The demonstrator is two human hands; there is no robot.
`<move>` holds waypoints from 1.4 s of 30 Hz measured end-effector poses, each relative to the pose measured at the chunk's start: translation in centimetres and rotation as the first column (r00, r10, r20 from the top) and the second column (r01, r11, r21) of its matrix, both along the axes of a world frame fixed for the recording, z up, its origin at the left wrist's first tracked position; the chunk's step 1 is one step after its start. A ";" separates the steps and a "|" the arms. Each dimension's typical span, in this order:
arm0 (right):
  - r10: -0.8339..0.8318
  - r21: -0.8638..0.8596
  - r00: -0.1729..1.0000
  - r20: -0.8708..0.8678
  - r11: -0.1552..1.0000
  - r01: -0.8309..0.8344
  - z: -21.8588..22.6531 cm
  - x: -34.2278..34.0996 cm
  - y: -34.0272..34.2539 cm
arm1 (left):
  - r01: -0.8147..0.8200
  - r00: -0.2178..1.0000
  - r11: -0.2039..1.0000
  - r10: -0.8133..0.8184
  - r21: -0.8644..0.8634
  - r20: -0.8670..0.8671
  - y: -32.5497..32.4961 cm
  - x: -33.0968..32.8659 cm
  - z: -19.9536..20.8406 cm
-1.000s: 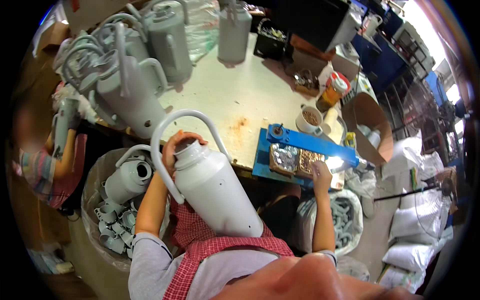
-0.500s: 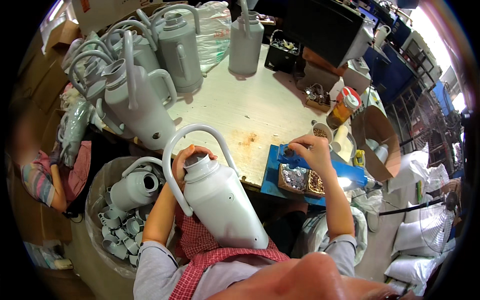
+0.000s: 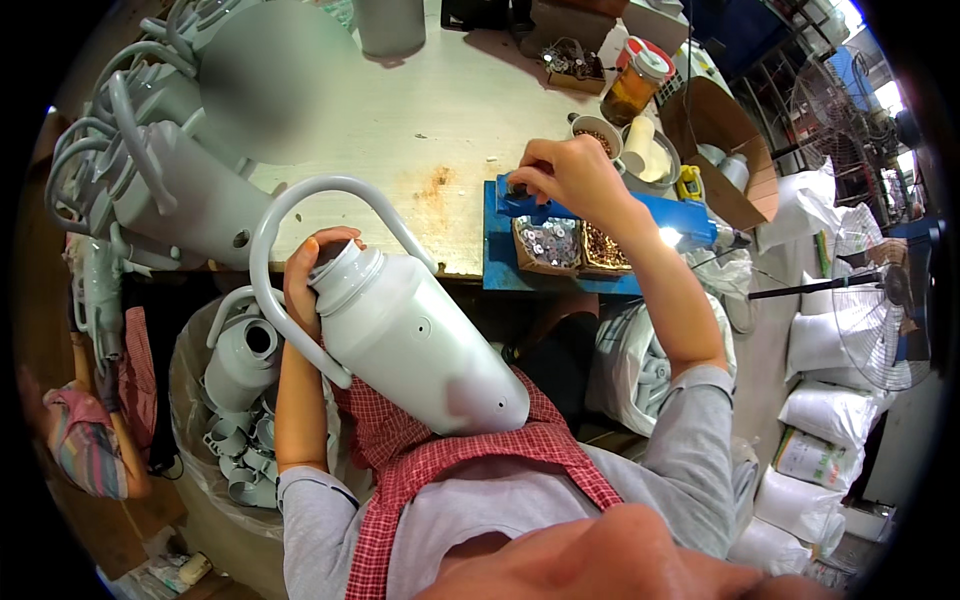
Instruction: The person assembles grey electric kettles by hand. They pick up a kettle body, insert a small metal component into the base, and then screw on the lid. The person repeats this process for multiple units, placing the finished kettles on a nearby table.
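Note:
A pale grey jug body (image 3: 405, 325) with a large curved carrying handle lies tilted across my lap, with small holes in its side. My left hand (image 3: 303, 275) is wrapped around the jug's neck, its fingertips over the rim. My right hand (image 3: 575, 178) is closed in a pinch at the end of a blue machine arm (image 3: 650, 212), by a small dark part. What its fingers hold is hidden. Beneath the arm are a box of silvery washers (image 3: 548, 243) and a box of brassy small parts (image 3: 605, 248).
More grey jugs (image 3: 185, 185) stand at the table's left. A lined bin (image 3: 190, 375) below holds a jug and several loose handles. Beyond my right hand are a cup of small parts (image 3: 597, 130), an amber jar (image 3: 632, 90) and a carton (image 3: 720, 165). A fan (image 3: 880, 290) stands right; a co-worker (image 3: 90, 430) is at left.
My view has shifted, so the table's things appear higher and further left. The jug in my left hand leans more toward the horizontal. My right hand stays at the blue arm's end.

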State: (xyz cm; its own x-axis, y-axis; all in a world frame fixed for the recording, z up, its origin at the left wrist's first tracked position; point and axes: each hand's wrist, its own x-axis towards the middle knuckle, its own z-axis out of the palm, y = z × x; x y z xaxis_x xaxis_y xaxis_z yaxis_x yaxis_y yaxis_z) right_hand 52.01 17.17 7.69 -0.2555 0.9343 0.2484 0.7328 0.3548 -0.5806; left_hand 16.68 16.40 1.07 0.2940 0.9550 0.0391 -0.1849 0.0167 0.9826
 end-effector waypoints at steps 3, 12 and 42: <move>-0.100 -0.054 0.993 0.056 0.993 0.103 -0.1 -0.2 -0.3 | 0.019 1.000 1.000 -0.019 -0.002 -0.023 0.0 0.3 0.1; -0.206 0.017 0.937 -0.283 0.975 0.220 -5.8 3.2 -9.1 | -0.028 0.964 0.894 0.143 0.447 -0.225 -0.8 -1.9 -2.1; -0.085 0.658 0.989 -0.119 0.740 0.142 -3.2 -0.8 -1.6 | -0.562 0.782 0.772 0.613 -0.296 0.115 -7.5 -12.0 -3.2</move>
